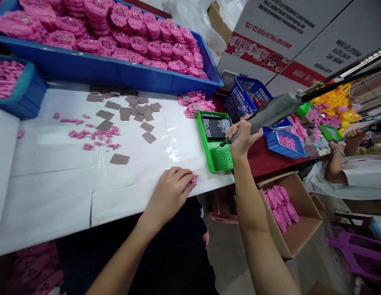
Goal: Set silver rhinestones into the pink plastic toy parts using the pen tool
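Observation:
My right hand [242, 137] is wrapped round a grey electric screwdriver [272, 110]. Its bit points down over the green tray [205, 153], which holds a black grid insert [212, 127] with small metal screws. At the table's front edge my left hand [175, 186] is closed over a pink plastic part [194, 179], mostly hidden under the fingers. Pink openwork parts [195, 104] with grey plates on them lie just behind the tray. Further left on the white table are loose grey plates [119, 159] and small pink pieces [112, 133].
A long blue bin [132, 76] full of stacked pink parts spans the back. A blue tub [21, 104] of pink pieces stands at left. Blue baskets [239, 100], a cardboard box [304, 229] of pink parts and a co-worker's hand [337, 145] are to the right.

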### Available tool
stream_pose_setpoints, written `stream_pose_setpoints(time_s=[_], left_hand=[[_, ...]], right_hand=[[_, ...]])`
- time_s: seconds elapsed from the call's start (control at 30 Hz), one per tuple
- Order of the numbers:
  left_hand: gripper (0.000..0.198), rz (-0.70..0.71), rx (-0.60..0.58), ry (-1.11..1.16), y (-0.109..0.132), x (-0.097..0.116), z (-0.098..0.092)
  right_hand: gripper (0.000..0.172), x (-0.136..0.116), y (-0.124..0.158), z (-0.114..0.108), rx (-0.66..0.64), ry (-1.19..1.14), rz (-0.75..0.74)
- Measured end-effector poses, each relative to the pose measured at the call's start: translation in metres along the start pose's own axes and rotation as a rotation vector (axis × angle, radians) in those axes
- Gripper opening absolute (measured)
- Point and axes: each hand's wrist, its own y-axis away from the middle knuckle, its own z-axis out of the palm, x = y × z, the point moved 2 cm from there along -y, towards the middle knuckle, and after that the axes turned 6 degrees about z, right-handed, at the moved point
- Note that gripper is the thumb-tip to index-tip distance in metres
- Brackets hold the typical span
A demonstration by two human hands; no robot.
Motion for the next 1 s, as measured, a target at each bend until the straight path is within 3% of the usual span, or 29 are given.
stream_pose_setpoints(time_s=[0.1, 0.2, 0.27, 0.4, 0.5, 1.0], left_hand=[[0.014, 0.007, 0.021, -0.006, 0.001, 0.000, 0.000], [0.013, 0.014, 0.027, -0.003, 0.002, 0.000, 0.001], [0.013, 0.021, 0.027, 0.001, 0.003, 0.000, 0.001], [0.012, 0.032, 0.033, 0.014, 0.002, -0.001, 0.000], [0.011, 0.031, 0.038, 0.024, 0.001, -0.003, 0.000], [0.012, 0.052, 0.039, -0.011, 0.001, -0.001, 0.002]], right_hand=[[0.025, -0.015, 0.006, -0.001, 0.043, -0.046, -0.017], [0.019, -0.045, 0.033, 0.001, 0.052, -0.130, -0.028], [0.016, -0.067, 0.062, 0.006, -0.006, -0.146, -0.028], [0.015, -0.088, 0.114, 0.021, -0.260, -0.178, 0.029], [0.019, -0.082, 0.130, 0.028, -0.363, -0.179, 0.115], [0.028, -0.047, 0.140, 0.040, -0.434, -0.206, 0.253]])
